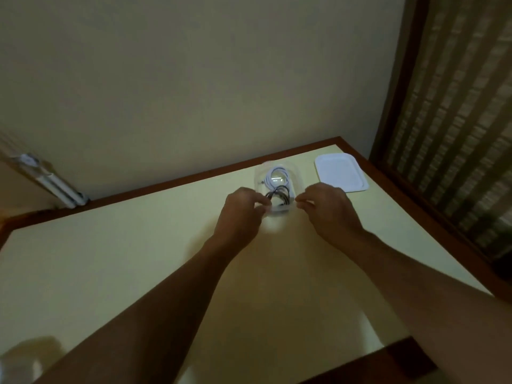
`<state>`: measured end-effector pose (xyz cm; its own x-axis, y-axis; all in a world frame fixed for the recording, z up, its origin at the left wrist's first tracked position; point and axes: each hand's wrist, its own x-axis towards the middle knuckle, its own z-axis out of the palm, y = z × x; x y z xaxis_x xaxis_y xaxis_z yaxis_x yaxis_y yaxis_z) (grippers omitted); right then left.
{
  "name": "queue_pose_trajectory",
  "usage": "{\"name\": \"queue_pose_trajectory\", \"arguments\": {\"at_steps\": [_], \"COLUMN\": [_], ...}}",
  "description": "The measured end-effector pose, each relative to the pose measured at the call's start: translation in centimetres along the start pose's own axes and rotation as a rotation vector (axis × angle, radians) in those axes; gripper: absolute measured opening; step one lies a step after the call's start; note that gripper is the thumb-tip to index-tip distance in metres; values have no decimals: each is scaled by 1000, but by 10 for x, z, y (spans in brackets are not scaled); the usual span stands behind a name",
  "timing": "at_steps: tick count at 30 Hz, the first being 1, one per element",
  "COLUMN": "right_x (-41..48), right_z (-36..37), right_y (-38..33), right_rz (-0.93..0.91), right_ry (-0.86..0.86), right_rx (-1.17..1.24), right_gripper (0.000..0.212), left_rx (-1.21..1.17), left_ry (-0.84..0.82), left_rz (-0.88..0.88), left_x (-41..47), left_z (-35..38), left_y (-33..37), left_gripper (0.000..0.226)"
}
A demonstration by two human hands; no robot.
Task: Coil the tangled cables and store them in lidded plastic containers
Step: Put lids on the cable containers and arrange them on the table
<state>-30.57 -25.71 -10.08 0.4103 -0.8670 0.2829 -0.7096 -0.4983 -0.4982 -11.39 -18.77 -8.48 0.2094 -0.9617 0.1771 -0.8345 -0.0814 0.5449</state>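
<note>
container (pixel 297 180) w/ cables (pixel 278 193) betw l hand (pixel 239 214) & r hand (pixel 327 209) (lid (pixel 340 173) nearby)

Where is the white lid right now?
Head view: the white lid lies flat on the table near its far right corner, right of the clear container and beyond the right hand.

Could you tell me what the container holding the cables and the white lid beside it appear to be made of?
The container looks like clear, glossy plastic: its walls look see-through around the cables, and a highlight glints on its floor. The lid seems opaque white plastic, smooth, with a raised rim, though the dim picture leaves that open.
</note>
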Motion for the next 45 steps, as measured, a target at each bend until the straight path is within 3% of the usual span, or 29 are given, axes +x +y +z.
{"name": "queue_pose_trajectory", "arguments": {"at_steps": [5, 9, 19, 34, 39, 45], "right_x": [-66, -116, -194, -224, -211, -175], "right_z": [-8, -16, -14, -24, -35, -60], "right_y": [-37, -66, -92, -91, -81, -56], "right_rz": [40, 53, 63, 14, 14, 97], "right_ry": [24, 3, -92, -175, -152, -63], "right_rx": [105, 158, 149, 107, 118, 97], "right_gripper": [13, 11, 17, 22, 46, 49], "left_rx": [-73, -122, -148, -6, 45, -7], "left_ry": [48, 95, 85, 21, 82, 57], "left_rz": [-151, -255, -339, -272, -193, -76], "left_x": [-72, -126, -221, -261, -250, -197], "left_z": [-16, -30, -50, -56, -60, -56], "left_y": [8, 8, 11, 20, 23, 41], "left_gripper": [13, 37, 38, 37, 41, 36]}}
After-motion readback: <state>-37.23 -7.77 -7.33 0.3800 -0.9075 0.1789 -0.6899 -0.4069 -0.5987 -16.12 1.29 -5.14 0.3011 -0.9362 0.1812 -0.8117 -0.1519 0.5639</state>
